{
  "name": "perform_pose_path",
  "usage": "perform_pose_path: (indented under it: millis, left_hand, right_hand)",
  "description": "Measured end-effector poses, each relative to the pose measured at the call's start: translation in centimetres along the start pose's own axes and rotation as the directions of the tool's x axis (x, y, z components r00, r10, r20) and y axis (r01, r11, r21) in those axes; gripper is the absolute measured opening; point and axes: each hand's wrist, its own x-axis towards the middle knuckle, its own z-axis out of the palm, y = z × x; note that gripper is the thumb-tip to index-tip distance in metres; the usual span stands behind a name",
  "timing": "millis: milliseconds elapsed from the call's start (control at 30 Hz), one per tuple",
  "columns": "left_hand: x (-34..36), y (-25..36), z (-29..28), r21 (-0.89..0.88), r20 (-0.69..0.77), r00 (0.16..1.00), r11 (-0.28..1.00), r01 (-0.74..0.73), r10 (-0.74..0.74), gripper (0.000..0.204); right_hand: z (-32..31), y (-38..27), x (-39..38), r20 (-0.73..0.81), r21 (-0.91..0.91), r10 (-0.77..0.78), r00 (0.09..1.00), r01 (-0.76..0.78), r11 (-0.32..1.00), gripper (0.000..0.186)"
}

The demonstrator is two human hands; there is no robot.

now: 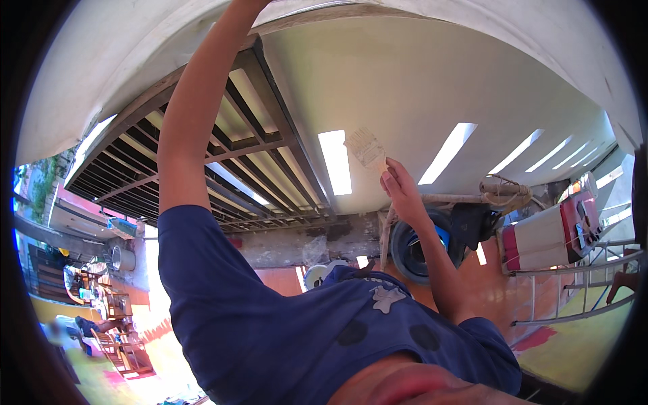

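Note:
My right hand (403,196) is in front of the pale wall, its thumb and fingers pinched on the lower corner of a small, worn sheet of paper (366,150) with faint print. The kind of paper is not clear; it could be the back of sandpaper. My left arm (192,115) stretches up past the dark metal grille (253,142) toward the pale surface at the top. Only the edge of my left hand (255,4) shows at the upper border, so its fingers are hidden.
Beyond my right forearm are a dark tyre (410,253) and a coil of rope (507,194) on a wooden piece. A metal ladder (557,297) and a white-and-red box (540,236) are at the right. Wooden chairs (121,351) and a person are at the far left.

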Motion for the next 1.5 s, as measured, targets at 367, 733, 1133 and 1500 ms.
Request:
perform_pose_path:
  millis: [367,733,1133,1500]
  left_hand:
    - [-2.7,-1.4,0.4,0.0,0.051,0.99,0.992,-0.128,0.128,0.079]
    - [-4.5,-0.6,4.4,-0.004,-0.104,0.978,0.983,-0.183,0.182,0.054]
    - [-4.7,-0.8,4.4,-0.188,-0.32,0.932,0.952,-0.241,0.172,0.022]
    - [-4.0,-0.8,3.2,-0.299,-0.306,0.945,0.932,-0.207,0.111,0.021]
  right_hand:
    - [6.0,-15.7,15.9,0.036,-0.735,-0.287,0.957,0.22,0.642,0.047]
    - [11.9,-12.7,17.9,-0.098,0.15,-0.023,0.995,0.038,0.988,0.048]
    - [0.7,-12.7,16.1,-0.5,0.111,-0.027,0.865,0.095,0.989,0.065]
    - [11.4,-12.0,17.7,-0.267,-0.634,-0.408,0.873,0.159,0.756,0.056]
